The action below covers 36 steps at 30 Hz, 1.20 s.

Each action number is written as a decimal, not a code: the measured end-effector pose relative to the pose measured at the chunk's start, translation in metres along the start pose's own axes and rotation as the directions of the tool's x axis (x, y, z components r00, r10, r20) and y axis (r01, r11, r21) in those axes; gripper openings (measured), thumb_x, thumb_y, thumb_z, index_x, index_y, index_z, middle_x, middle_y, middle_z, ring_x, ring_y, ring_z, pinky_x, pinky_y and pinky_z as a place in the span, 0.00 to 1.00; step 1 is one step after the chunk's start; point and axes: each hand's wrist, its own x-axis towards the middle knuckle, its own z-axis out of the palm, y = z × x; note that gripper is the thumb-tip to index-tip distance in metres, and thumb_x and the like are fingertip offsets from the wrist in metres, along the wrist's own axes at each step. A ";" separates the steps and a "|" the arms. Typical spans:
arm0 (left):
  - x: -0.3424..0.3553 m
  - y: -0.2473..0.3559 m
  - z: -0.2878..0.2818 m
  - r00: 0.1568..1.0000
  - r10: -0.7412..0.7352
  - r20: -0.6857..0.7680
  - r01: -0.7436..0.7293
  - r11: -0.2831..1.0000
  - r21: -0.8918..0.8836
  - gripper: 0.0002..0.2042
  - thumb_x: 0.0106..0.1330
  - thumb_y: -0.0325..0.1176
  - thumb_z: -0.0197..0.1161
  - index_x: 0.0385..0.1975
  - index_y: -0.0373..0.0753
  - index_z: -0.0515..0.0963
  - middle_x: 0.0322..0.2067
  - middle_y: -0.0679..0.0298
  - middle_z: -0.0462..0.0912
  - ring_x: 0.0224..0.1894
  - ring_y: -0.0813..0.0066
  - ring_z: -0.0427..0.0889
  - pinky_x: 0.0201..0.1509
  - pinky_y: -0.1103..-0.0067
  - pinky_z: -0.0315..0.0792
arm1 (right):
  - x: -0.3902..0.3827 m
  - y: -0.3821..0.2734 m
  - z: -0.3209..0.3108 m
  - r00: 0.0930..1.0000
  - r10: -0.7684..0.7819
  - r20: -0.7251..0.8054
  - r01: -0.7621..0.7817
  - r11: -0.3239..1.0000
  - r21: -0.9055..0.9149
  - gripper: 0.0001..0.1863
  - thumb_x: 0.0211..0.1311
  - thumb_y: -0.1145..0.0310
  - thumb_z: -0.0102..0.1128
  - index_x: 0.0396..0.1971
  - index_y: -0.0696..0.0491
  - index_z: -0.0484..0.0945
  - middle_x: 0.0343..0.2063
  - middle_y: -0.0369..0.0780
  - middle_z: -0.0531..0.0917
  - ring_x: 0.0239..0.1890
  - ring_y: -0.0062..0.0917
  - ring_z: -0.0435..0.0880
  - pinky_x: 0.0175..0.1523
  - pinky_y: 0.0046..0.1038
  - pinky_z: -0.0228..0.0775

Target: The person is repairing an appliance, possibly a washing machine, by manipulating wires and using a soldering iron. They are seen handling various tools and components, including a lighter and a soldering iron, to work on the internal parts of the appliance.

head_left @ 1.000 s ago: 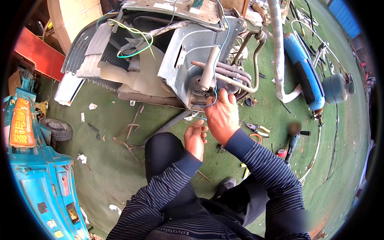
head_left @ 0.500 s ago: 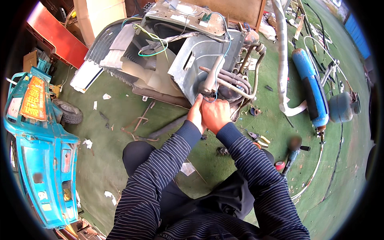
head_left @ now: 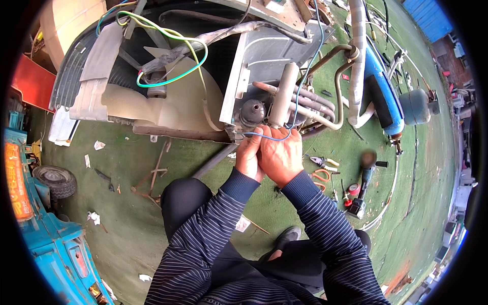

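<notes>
An orange rectangular label panel (head_left: 15, 183) sits on the turquoise vehicle body (head_left: 48, 259) at the far left edge, its print too blurred to make out; a red flat panel (head_left: 31, 81) lies above it. The thin blue wire (head_left: 297, 96) runs down from the top of the dismantled grey metal air-conditioner unit (head_left: 264, 56), passes the grey cylindrical canister (head_left: 282, 96), and curves along the top of both hands. The left hand (head_left: 249, 155) and right hand (head_left: 279, 157) are pressed together, fingers curled shut on that wire just below the black domed compressor (head_left: 252, 112). Bent copper-coloured pipes (head_left: 315, 104) crowd the space directly beyond the hands. A green and yellow wire loop (head_left: 173, 61) hangs over the cream fan shroud (head_left: 168, 109). On the green mat (head_left: 127, 168) to the right lie orange-handled pliers (head_left: 321, 175), a dark cordless drill (head_left: 362, 188) and a blue cylinder (head_left: 381, 86). A small black tyre (head_left: 55, 179) rests at left.
</notes>
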 end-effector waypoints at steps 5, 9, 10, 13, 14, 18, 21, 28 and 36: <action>0.013 0.006 -0.004 0.999 0.008 -0.047 -0.007 1.000 0.008 0.20 0.70 0.46 0.68 0.51 0.34 0.81 0.47 0.61 0.84 0.50 0.73 0.83 0.58 0.74 0.75 | 0.007 -0.009 0.007 0.998 0.066 0.016 -0.066 0.998 -0.002 0.08 0.63 0.62 0.57 0.37 0.49 0.77 0.25 0.39 0.83 0.29 0.37 0.85 0.35 0.41 0.69; 0.021 0.013 -0.008 0.999 -0.031 0.009 0.031 0.998 0.052 0.20 0.72 0.42 0.67 0.53 0.32 0.80 0.48 0.60 0.84 0.49 0.74 0.83 0.56 0.77 0.77 | 0.012 -0.017 0.003 0.990 0.139 -0.018 -0.139 0.990 -0.012 0.07 0.61 0.64 0.57 0.33 0.51 0.79 0.27 0.40 0.83 0.32 0.36 0.85 0.35 0.40 0.69; 0.023 0.015 -0.008 0.999 -0.035 0.029 0.033 0.997 0.064 0.20 0.72 0.42 0.67 0.54 0.31 0.79 0.49 0.59 0.84 0.49 0.74 0.83 0.56 0.77 0.77 | 0.014 -0.018 0.003 0.987 0.162 -0.025 -0.162 0.987 -0.021 0.07 0.60 0.65 0.56 0.30 0.52 0.80 0.27 0.39 0.83 0.33 0.34 0.84 0.35 0.40 0.69; 0.028 0.020 -0.003 0.994 -0.004 0.112 -0.004 0.997 0.072 0.16 0.74 0.40 0.65 0.49 0.32 0.80 0.46 0.61 0.84 0.47 0.76 0.83 0.53 0.79 0.77 | 0.017 -0.017 0.009 0.980 0.192 -0.059 -0.193 0.981 -0.012 0.07 0.61 0.66 0.55 0.30 0.52 0.80 0.27 0.41 0.84 0.32 0.35 0.85 0.35 0.40 0.69; 0.032 0.022 -0.001 0.984 0.023 0.175 -0.037 0.996 0.078 0.15 0.74 0.39 0.65 0.47 0.31 0.80 0.45 0.61 0.85 0.47 0.77 0.83 0.53 0.80 0.77 | 0.018 -0.018 0.010 0.976 0.205 -0.070 -0.206 0.978 -0.013 0.08 0.61 0.65 0.55 0.30 0.52 0.81 0.26 0.41 0.84 0.31 0.35 0.85 0.35 0.40 0.69; 0.046 0.026 -0.001 0.966 0.086 0.244 -0.129 0.978 0.166 0.15 0.75 0.39 0.63 0.46 0.31 0.79 0.42 0.60 0.86 0.43 0.75 0.84 0.49 0.79 0.77 | 0.025 -0.019 0.016 0.959 0.258 -0.112 -0.259 0.966 0.008 0.09 0.62 0.66 0.55 0.33 0.52 0.82 0.25 0.41 0.84 0.31 0.37 0.86 0.37 0.39 0.72; 0.047 0.029 -0.006 0.966 0.056 0.253 -0.113 0.970 0.215 0.16 0.78 0.42 0.57 0.50 0.33 0.78 0.45 0.58 0.86 0.46 0.73 0.85 0.52 0.77 0.77 | 0.025 -0.022 0.019 0.939 0.279 -0.201 -0.276 0.960 0.040 0.12 0.62 0.66 0.55 0.40 0.50 0.85 0.26 0.41 0.85 0.30 0.37 0.86 0.37 0.39 0.73; 0.010 0.019 0.020 0.988 -0.014 0.151 -0.020 0.976 0.219 0.17 0.77 0.40 0.59 0.54 0.31 0.74 0.48 0.59 0.82 0.50 0.75 0.80 0.55 0.79 0.74 | -0.010 -0.022 0.012 0.926 0.328 -0.188 -0.313 0.944 0.104 0.17 0.58 0.68 0.60 0.47 0.54 0.80 0.42 0.43 0.84 0.48 0.40 0.82 0.61 0.44 0.67; -0.026 -0.006 0.005 0.995 -0.052 0.086 -0.008 0.809 0.588 0.20 0.81 0.50 0.47 0.54 0.38 0.67 0.41 0.62 0.77 0.34 0.77 0.82 0.31 0.83 0.77 | -0.075 -0.014 -0.010 0.751 0.568 -0.335 -0.470 0.818 0.333 0.18 0.57 0.78 0.65 0.50 0.59 0.79 0.43 0.45 0.84 0.48 0.44 0.81 0.55 0.41 0.72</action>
